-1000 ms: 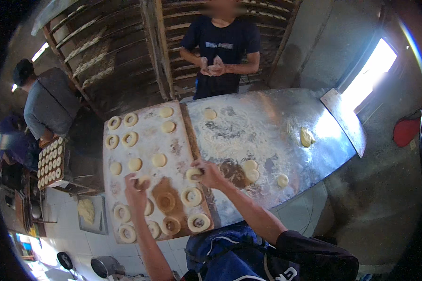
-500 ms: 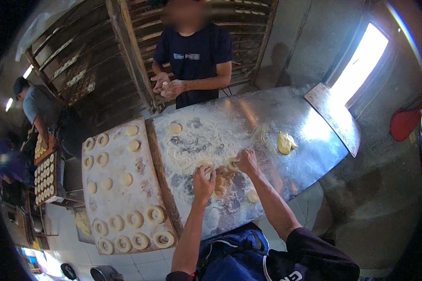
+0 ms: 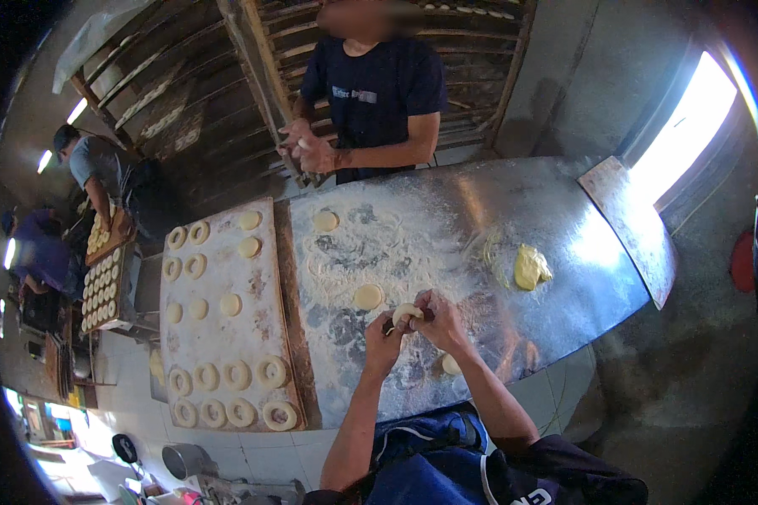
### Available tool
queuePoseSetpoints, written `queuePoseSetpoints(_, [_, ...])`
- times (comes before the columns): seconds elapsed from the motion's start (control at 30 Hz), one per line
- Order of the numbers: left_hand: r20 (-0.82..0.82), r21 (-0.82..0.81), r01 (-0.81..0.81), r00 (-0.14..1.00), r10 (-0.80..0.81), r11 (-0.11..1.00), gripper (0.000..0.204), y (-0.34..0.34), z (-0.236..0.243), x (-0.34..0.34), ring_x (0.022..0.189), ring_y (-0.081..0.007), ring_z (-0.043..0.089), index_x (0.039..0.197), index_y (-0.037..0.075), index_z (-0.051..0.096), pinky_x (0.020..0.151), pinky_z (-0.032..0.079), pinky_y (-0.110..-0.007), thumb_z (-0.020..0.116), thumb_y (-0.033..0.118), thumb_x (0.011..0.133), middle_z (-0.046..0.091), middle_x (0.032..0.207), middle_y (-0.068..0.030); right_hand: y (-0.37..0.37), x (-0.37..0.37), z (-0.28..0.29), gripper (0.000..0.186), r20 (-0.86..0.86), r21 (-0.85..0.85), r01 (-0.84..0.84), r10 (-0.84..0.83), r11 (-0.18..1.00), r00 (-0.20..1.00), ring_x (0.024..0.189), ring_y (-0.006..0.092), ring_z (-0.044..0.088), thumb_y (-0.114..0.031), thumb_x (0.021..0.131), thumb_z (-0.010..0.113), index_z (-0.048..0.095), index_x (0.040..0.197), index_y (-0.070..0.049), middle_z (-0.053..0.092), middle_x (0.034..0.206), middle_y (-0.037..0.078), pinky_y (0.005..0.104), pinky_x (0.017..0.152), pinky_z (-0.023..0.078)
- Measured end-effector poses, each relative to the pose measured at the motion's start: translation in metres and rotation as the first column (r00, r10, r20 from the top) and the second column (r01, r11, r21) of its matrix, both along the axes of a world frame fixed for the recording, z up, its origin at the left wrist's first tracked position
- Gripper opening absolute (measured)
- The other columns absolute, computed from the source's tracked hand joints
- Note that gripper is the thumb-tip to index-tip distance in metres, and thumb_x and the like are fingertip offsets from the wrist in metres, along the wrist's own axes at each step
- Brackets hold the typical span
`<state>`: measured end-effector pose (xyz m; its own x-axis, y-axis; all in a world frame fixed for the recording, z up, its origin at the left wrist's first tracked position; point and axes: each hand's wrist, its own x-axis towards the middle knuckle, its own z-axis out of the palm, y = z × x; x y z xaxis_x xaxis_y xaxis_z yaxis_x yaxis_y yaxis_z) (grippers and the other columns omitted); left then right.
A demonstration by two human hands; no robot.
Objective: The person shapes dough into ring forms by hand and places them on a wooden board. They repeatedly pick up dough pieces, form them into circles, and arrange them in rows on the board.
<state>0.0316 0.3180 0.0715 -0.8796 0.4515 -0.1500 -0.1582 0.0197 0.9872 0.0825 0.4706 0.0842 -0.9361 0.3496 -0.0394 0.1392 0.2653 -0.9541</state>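
Observation:
Above the floured metal table (image 3: pixel 556 202), a pale, curved piece of dough (image 3: pixel 408 312) is held up between my two hands. My left hand (image 3: pixel 382 343) grips its left side, and my right hand (image 3: pixel 440 321) grips the right side. The fingers partly cover it, so whether it is a full ring cannot be seen. Just beyond my left hand lies a flat dough disc (image 3: pixel 367 296). A second disc (image 3: pixel 326 220) rests farther back. Under my right forearm a third disc (image 3: pixel 451 364) is partly hidden.
Left of the table, a floured board (image 3: pixel 257 337) bears several dough rings (image 3: pixel 237 375) and discs. A yellow dough lump (image 3: pixel 531 268) sits to the right, before a leaning metal sheet (image 3: pixel 627 227). Across the table a person (image 3: pixel 370 93) works dough; others work at far left.
My hands have come together and lifted the dough piece between them. The disc by my left hand is now uncovered on the table. The view has shifted slightly.

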Motion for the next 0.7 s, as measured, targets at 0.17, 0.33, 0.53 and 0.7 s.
queuePoseSetpoints(0.17, [-0.084,-0.092,-0.090,0.993,0.083,0.992,0.026,-0.010,-0.008,0.007,0.093,-0.0172,0.064,0.115,-0.004,0.059,0.081,0.052,-0.031,0.060,0.012,0.095,0.067,0.102,-0.0103,-0.019,-0.005,0.000,0.045,0.014,-0.215,-0.036,0.040,0.976,0.999,0.090,0.0176,0.064,0.000,0.077,0.068,0.046,0.116,-0.003,0.065,0.095,0.012,0.0323,0.074,0.051])
queuePoseSetpoints(0.33, [0.421,0.396,-0.346,0.891,0.167,0.850,0.035,-0.027,-0.027,0.011,0.107,-0.0221,0.060,0.130,0.005,0.043,0.085,0.052,-0.035,0.056,0.013,0.098,0.059,0.119,-0.0112,-0.035,-0.011,0.010,0.052,-0.006,-0.074,-0.294,0.294,0.953,0.956,0.095,0.0216,0.062,-0.002,0.076,0.066,0.044,0.123,-0.004,0.062,0.102,0.014,0.0350,0.079,0.050])
queuePoseSetpoints(0.53, [0.133,0.375,0.037,0.987,-0.094,0.926,0.045,-0.062,-0.024,0.005,0.106,-0.0279,0.062,0.132,0.008,0.043,0.089,0.053,-0.040,0.061,0.022,0.093,0.058,0.120,-0.0102,-0.060,-0.021,0.010,0.048,0.049,-0.632,-0.105,0.175,0.768,0.983,0.082,0.0143,0.059,-0.044,0.094,0.046,0.055,0.118,-0.003,0.060,0.090,0.005,0.0303,0.074,0.049])
queuePoseSetpoints(0.7, [0.422,0.529,-0.429,0.881,0.212,0.732,0.038,-0.067,-0.021,-0.015,0.086,-0.0242,0.068,0.114,0.010,0.047,0.067,0.057,-0.033,0.052,0.041,0.093,0.062,0.094,-0.0066,-0.090,-0.035,-0.018,0.053,-0.060,-0.308,-0.045,0.028,0.950,0.998,0.067,0.0197,0.060,-0.046,0.097,0.051,0.064,0.098,0.006,0.060,0.074,0.008,0.0330,0.063,0.049])
